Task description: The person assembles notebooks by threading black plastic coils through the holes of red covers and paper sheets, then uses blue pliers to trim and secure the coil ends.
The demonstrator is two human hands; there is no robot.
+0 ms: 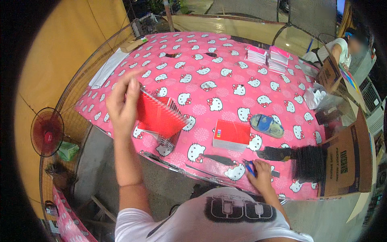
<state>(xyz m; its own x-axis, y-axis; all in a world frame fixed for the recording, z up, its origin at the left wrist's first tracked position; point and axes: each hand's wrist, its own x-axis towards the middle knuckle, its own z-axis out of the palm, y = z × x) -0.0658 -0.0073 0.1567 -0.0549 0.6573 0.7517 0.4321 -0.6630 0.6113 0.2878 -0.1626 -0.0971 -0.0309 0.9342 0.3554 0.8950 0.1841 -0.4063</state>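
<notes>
My left hand [125,103] is raised over the left part of the table, pinching a red spiral notebook [159,115] by its edge. The notebook is tilted and slightly blurred. Below it, partly hidden, lies a stack of red spiral notebooks [171,141] at the table's near edge. Near that same edge, my right hand [262,175] is closed around a small blue-handled hand tool [250,168] with dark tips, perhaps pliers or cutters. Just beyond it sits a red-topped block of notebooks [231,133], beside a blue and grey slipper [267,125].
Black spiral binding wires [308,163] lie by an open cardboard box [348,155] at the right. Stacks of pink-covered notebooks [278,59] stand far right on the pink cloth [217,86]. Another person [332,50] is beyond. A fan [47,132] stands left.
</notes>
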